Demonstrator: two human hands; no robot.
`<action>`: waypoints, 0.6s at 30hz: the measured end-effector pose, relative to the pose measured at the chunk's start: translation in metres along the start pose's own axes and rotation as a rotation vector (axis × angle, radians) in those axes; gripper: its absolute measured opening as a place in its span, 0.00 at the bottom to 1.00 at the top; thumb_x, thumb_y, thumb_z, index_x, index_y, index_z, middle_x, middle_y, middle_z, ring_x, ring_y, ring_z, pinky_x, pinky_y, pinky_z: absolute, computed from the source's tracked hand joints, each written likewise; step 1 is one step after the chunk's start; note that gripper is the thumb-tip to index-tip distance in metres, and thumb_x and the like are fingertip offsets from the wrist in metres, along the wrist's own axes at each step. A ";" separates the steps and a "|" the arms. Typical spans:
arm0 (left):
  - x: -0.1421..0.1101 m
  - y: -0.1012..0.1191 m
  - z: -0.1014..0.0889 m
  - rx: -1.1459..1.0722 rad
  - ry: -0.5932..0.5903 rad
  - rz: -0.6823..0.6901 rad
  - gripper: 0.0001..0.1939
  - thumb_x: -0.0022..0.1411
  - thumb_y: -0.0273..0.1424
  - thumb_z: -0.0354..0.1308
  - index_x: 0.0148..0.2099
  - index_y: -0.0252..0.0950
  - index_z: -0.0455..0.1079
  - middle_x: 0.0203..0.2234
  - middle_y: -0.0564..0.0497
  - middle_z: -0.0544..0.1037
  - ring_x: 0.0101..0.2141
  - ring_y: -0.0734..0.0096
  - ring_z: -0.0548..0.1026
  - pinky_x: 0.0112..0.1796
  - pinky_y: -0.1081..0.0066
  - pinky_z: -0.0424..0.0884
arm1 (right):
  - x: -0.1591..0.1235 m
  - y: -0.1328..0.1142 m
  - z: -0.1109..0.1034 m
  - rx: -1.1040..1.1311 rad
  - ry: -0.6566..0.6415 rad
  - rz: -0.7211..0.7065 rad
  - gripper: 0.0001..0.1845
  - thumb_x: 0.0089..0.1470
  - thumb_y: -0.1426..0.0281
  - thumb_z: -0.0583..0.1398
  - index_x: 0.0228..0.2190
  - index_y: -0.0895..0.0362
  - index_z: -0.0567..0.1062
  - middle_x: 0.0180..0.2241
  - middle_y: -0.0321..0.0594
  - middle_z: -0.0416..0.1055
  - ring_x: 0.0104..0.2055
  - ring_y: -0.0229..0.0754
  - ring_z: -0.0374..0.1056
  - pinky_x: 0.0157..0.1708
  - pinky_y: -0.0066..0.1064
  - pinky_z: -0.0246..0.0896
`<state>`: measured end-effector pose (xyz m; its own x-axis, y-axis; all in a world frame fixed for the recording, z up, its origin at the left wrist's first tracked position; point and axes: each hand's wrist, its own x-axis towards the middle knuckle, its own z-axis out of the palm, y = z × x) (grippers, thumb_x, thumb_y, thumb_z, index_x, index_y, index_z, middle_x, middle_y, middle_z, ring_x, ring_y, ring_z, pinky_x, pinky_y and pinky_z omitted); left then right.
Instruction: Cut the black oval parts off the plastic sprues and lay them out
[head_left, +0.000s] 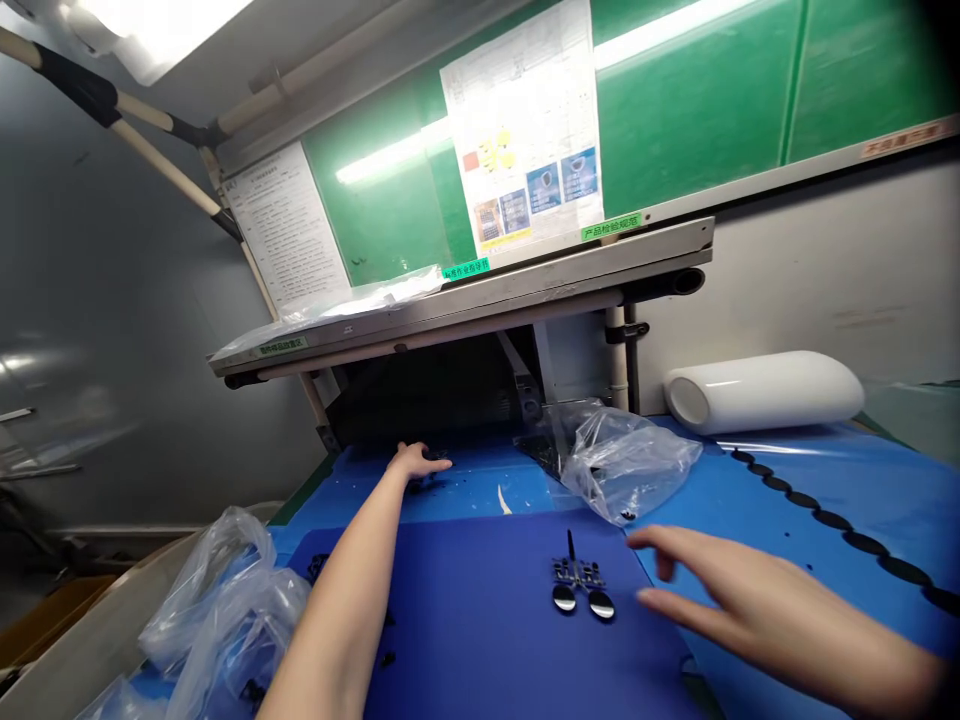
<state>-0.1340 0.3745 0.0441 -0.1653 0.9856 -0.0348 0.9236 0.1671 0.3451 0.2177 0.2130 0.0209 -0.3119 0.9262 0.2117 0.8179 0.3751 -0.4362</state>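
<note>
My left hand (415,462) reaches to the back of the blue work surface, its thumb stretched out to the right and its fingers partly hidden. Small black parts (426,484) lie just below it; whether the fingertips touch any is unclear. On the dark blue mat (480,620) rests a black moulded piece (576,575) with a thin stem, small side branches and two shiny round discs at its near end. To its right hovers my right hand (735,595), slightly blurred, with thumb and forefinger apart and nothing between them.
A clear plastic bag (626,455) sits behind the mat, with another (225,600) at the left holding dark parts. A row of black ovals (832,520) runs along the right. Behind it lies a white roll (765,390). A shelf (465,300) overhangs the back.
</note>
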 end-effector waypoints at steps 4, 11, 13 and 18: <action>0.001 0.004 0.013 0.020 -0.050 0.024 0.13 0.58 0.34 0.53 0.44 0.33 0.64 0.40 0.47 0.70 0.37 0.66 0.71 0.36 0.61 0.69 | 0.038 -0.028 0.011 0.166 -0.116 -0.041 0.27 0.47 0.55 0.54 0.48 0.54 0.64 0.46 0.43 0.67 0.42 0.49 0.67 0.35 0.34 0.64; -0.043 0.022 -0.014 -0.026 -0.156 0.185 0.13 0.60 0.35 0.50 0.45 0.33 0.63 0.38 0.47 0.70 0.35 0.67 0.71 0.35 0.62 0.69 | 0.054 -0.035 0.030 0.157 -0.144 -0.114 0.12 0.51 0.70 0.50 0.30 0.56 0.73 0.28 0.38 0.74 0.28 0.41 0.70 0.26 0.26 0.63; -0.073 0.029 -0.014 -0.049 -0.306 0.277 0.13 0.60 0.36 0.50 0.42 0.32 0.65 0.33 0.49 0.71 0.31 0.70 0.72 0.31 0.65 0.70 | 0.051 -0.031 0.029 0.130 -0.144 -0.127 0.14 0.51 0.73 0.48 0.28 0.56 0.73 0.23 0.38 0.73 0.24 0.40 0.69 0.24 0.26 0.62; -0.153 0.044 0.003 -0.052 -0.654 0.460 0.08 0.55 0.33 0.56 0.34 0.32 0.69 0.24 0.54 0.72 0.25 0.73 0.70 0.28 0.69 0.68 | 0.046 -0.017 0.021 0.049 -0.118 -0.151 0.15 0.52 0.74 0.46 0.29 0.57 0.73 0.26 0.41 0.73 0.28 0.44 0.69 0.26 0.30 0.62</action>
<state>-0.0669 0.2307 0.0613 0.4792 0.7730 -0.4158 0.8298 -0.2446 0.5016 0.1792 0.2502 0.0195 -0.4859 0.8562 0.1754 0.7338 0.5087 -0.4503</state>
